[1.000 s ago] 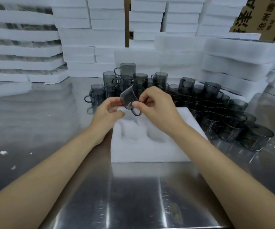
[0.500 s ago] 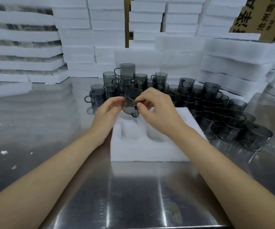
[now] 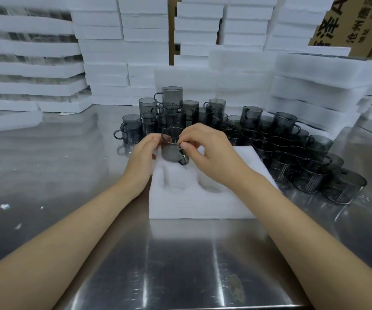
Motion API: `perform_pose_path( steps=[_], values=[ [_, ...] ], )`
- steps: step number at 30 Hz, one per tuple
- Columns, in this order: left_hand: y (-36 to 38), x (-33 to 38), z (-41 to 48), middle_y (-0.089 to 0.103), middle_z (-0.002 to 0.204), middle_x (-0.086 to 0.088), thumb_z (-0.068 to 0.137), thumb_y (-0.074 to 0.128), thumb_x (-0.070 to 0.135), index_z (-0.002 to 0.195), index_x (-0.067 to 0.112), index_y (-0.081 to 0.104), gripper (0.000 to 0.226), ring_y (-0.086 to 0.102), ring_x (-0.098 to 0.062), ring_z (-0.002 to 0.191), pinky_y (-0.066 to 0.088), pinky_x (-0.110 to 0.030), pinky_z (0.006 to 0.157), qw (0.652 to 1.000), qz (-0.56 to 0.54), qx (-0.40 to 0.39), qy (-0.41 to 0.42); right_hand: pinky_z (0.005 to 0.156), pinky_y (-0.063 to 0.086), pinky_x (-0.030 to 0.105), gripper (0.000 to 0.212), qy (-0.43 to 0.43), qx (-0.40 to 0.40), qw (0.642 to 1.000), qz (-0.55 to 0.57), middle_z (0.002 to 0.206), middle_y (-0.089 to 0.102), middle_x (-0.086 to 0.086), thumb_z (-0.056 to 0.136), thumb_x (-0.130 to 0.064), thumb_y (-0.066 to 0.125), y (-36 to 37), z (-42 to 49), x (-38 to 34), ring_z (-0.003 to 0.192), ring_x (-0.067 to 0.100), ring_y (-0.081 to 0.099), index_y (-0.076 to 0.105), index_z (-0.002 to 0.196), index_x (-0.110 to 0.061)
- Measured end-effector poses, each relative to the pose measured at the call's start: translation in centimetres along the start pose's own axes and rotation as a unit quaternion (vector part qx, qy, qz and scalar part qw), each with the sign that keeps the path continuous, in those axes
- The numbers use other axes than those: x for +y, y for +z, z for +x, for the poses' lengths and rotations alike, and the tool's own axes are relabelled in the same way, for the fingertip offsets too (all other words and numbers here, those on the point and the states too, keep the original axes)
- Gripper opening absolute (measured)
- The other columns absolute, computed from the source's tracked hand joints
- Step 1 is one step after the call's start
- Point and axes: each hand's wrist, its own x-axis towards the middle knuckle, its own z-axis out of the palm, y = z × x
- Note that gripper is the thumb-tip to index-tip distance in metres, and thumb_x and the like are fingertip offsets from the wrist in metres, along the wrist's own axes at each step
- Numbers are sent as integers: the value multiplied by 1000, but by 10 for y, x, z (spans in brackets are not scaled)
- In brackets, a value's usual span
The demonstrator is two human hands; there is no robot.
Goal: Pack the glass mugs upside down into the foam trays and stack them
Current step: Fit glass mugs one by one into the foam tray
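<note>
A smoky grey glass mug (image 3: pixel 171 151) sits at the far left corner of the white foam tray (image 3: pixel 203 202), its handle pointing toward me and to the right. My left hand (image 3: pixel 143 157) holds its left side. My right hand (image 3: pixel 205 151) pinches its upper rim by the handle. Two empty round pockets (image 3: pixel 173 181) show in the tray's near half. The far right part of the tray is hidden behind my right hand. A crowd of loose grey mugs (image 3: pixel 281 142) stands behind and to the right of the tray.
The tray lies on a steel table (image 3: pixel 180 265). Stacks of white foam trays (image 3: pixel 122 52) line the back, with more foam trays (image 3: pixel 319 86) at the right. A cardboard box (image 3: pixel 355 23) stands at the far right. Foam crumbs (image 3: pixel 4 206) lie at the left.
The mug was held tilted above the tray's far edge. Both hands have turned it and lowered it onto the tray's far left corner.
</note>
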Motion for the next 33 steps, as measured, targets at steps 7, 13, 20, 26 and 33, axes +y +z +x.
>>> perform_pose_path(
  steps=[7,13,20,26,33],
  values=[
    [0,0,1,68,104,8,103,32,18,95,24,66,35,58,-9,105,39,-28,87,1000,7,0,-3,90,42,24,13,27,-32,999,-2,113,61,6,93,-6,56,1,0,2,101,19,54,68,96,-4],
    [4,5,-3,67,102,11,104,34,29,103,18,66,34,60,9,91,41,-5,74,1000,0,-29,-12,100,24,15,12,73,-71,995,-8,140,51,2,96,-14,53,-3,-1,9,135,11,39,65,95,-13],
    [-4,7,-4,68,114,-1,95,49,49,111,16,67,41,60,-17,113,41,-41,106,996,45,-44,-66,89,22,-5,14,74,-74,994,11,112,65,4,97,-13,51,-1,-3,10,130,8,42,64,97,-7],
    [-5,5,-3,67,107,7,92,55,10,104,25,68,24,59,-4,100,44,-23,91,995,70,-62,-35,105,28,22,18,98,-183,978,-21,133,58,2,95,-25,58,0,-2,13,132,6,38,70,105,-16],
    [-7,2,-2,65,112,14,89,55,4,105,35,64,36,58,-3,108,44,-20,91,995,48,-82,-24,113,26,33,26,112,-234,965,-44,148,44,-4,100,-29,47,-2,-3,17,139,14,31,68,115,-24]
  ],
)
